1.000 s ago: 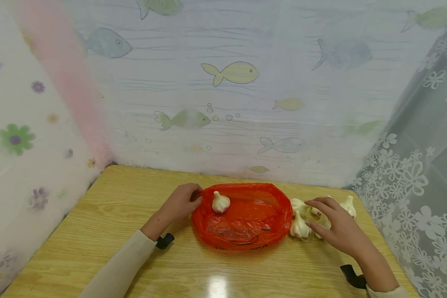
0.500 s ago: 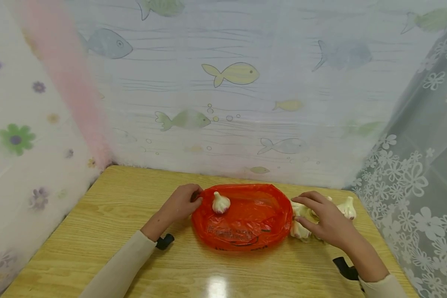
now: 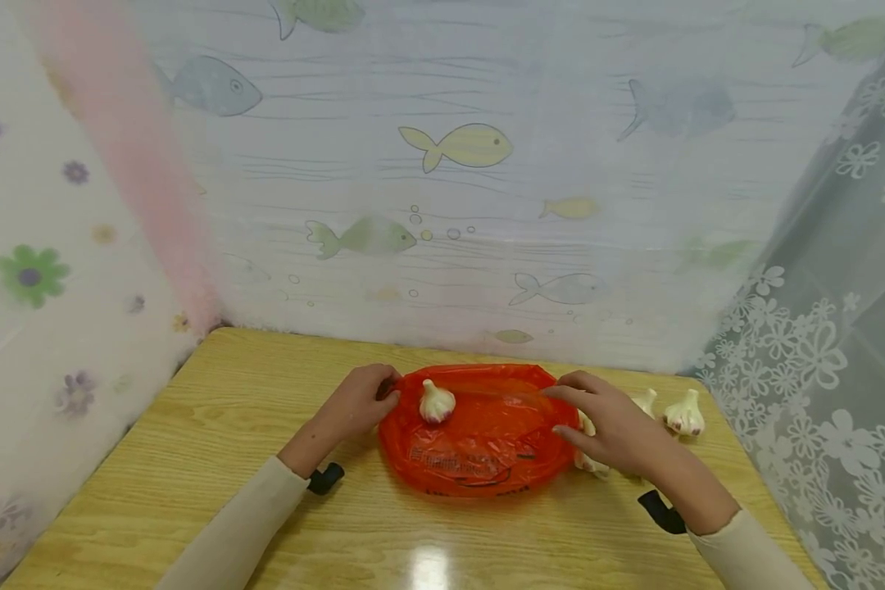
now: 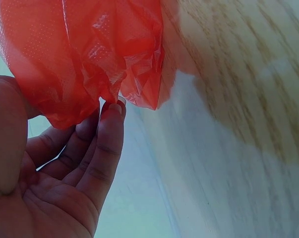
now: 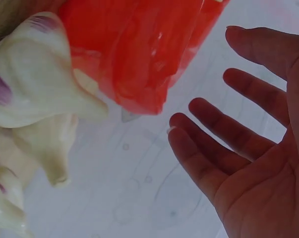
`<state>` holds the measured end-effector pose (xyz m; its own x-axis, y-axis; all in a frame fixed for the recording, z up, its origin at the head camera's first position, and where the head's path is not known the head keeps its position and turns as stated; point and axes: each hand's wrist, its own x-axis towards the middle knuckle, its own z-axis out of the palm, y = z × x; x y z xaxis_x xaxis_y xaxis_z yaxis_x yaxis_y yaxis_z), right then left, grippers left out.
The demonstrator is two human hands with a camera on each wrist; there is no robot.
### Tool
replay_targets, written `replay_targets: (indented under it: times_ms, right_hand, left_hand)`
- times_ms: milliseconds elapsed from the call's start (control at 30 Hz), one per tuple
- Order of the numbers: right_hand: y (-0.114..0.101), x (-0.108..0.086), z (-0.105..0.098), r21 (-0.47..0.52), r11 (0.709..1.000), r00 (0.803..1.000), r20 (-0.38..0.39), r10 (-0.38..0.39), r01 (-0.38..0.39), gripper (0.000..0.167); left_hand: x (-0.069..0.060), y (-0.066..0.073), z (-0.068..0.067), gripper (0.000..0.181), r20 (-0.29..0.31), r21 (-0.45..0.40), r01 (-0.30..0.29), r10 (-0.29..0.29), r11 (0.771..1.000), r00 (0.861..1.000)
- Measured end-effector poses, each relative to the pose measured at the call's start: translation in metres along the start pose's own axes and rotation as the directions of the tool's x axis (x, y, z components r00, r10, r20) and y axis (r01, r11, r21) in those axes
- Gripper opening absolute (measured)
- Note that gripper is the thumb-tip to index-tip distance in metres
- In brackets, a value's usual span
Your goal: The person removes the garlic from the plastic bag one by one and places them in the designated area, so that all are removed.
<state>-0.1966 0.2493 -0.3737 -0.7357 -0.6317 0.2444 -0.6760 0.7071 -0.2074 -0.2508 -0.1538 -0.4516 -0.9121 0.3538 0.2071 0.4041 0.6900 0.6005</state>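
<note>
An orange-red plastic bag (image 3: 479, 447), its mouth spread wide, lies on the table with one garlic bulb (image 3: 437, 403) inside at the left. My left hand (image 3: 357, 401) holds the bag's left rim between thumb and fingers; in the left wrist view, crumpled red plastic (image 4: 80, 59) sits at the fingertips. Over the bag's right rim hovers my right hand (image 3: 608, 422), its fingers spread and nothing held. The right wrist view shows that hand (image 5: 248, 144) apart from the bag, with garlic bulbs (image 5: 35, 74) close by. The right hand partly hides several bulbs in the head view.
To the right of the bag, another garlic bulb (image 3: 683, 414) stands near the right edge of the wooden table (image 3: 265, 401). A fish-patterned curtain (image 3: 442, 270) hangs behind the table, and a flower-patterned one (image 3: 848, 385) at the right.
My right hand has moved left from above the garlic pile to the bag's right rim, uncovering bulbs at the far right. The left hand and the bag stay in place.
</note>
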Motion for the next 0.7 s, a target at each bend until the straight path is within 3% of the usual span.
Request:
replay_targets:
  times_ms: [367, 700]
  right_hand:
    - [-0.014, 0.025, 0.004, 0.025, 0.997, 0.994, 0.076, -0.082, 0.08, 0.044]
    - [-0.028, 0.049, 0.012, 0.016, 0.981, 0.967, 0.168, -0.192, 0.192, 0.042]
  left_hand:
    - [0.001, 0.001, 0.0, 0.011, 0.011, -0.005, 0.002, -0.002, 1.0, 1.0]
    - [-0.001, 0.001, 0.0, 0.011, 0.015, -0.015, 0.011, -0.011, 1.0, 1.0]
